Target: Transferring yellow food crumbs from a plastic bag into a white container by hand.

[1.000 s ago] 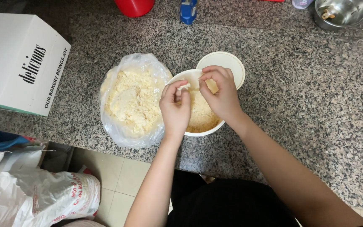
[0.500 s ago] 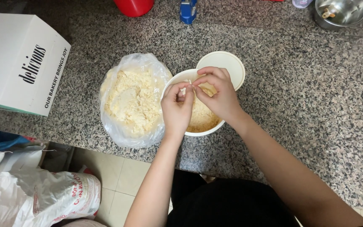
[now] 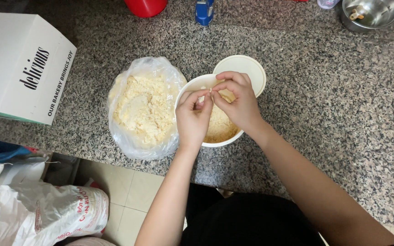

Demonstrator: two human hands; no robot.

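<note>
Two hands, left hand [image 3: 193, 116] and right hand [image 3: 237, 100], pinch one small white piece [image 3: 209, 91] over one white bowl [image 3: 196, 84].

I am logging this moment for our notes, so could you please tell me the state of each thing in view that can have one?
White bowl: open, holding yellowish crumbly mix.
Lid: off, lying flat behind the bowl.
Plastic bag: open, holding pale crumbly mix.
Left hand: over the bowl, fingers pinched.
Right hand: over the bowl, fingers pinched against the left's.
White box: closed.
Steel bowl: open.
</note>
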